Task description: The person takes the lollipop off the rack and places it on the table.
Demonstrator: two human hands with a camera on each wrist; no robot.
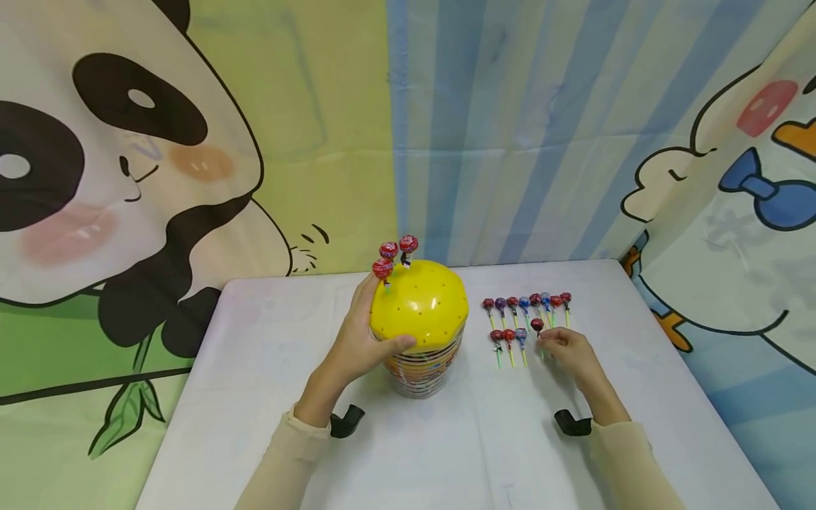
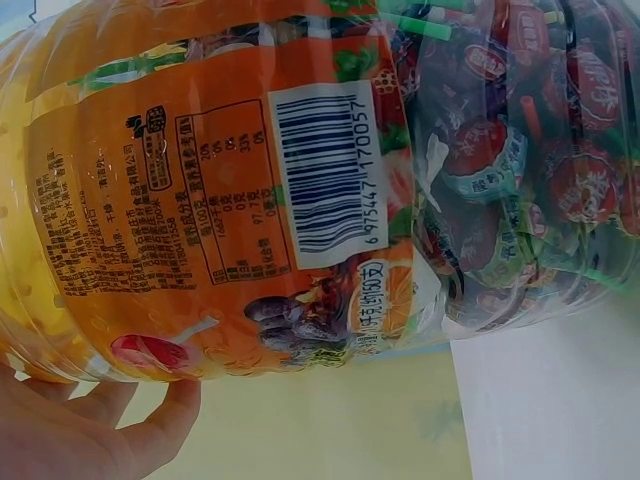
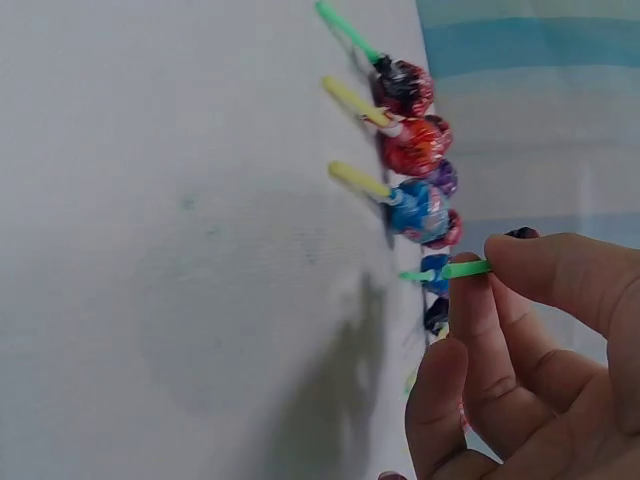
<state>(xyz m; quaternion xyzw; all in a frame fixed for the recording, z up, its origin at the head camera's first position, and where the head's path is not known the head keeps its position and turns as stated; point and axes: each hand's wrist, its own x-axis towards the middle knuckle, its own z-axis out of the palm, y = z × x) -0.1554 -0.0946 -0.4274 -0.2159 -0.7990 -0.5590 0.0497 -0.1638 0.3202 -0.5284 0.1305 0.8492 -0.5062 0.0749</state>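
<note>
A clear plastic candy jar point(image 1: 421, 379) stands on the table under a yellow lid point(image 1: 427, 301) dotted with small holes. My left hand point(image 1: 357, 343) grips the jar from its left side, thumb over the lid's front edge. Three red-wrapped lollipops point(image 1: 408, 244) stick up from the lid's back left. In the left wrist view the jar shows an orange label point(image 2: 230, 180) and wrapped lollipops point(image 2: 490, 150) inside. Thumb and fingertips of my right hand point(image 1: 574, 354) pinch the green stick of a dark red lollipop point(image 3: 466, 269), head up, at the right end of the near row.
To the jar's right, lollipops in red, blue and purple wrappers lie in two rows: several in the far row point(image 1: 513, 302), three in the near row point(image 1: 508, 335). The white table point(image 1: 497, 439) meets a cartoon-printed cloth backdrop point(image 1: 510, 142) behind.
</note>
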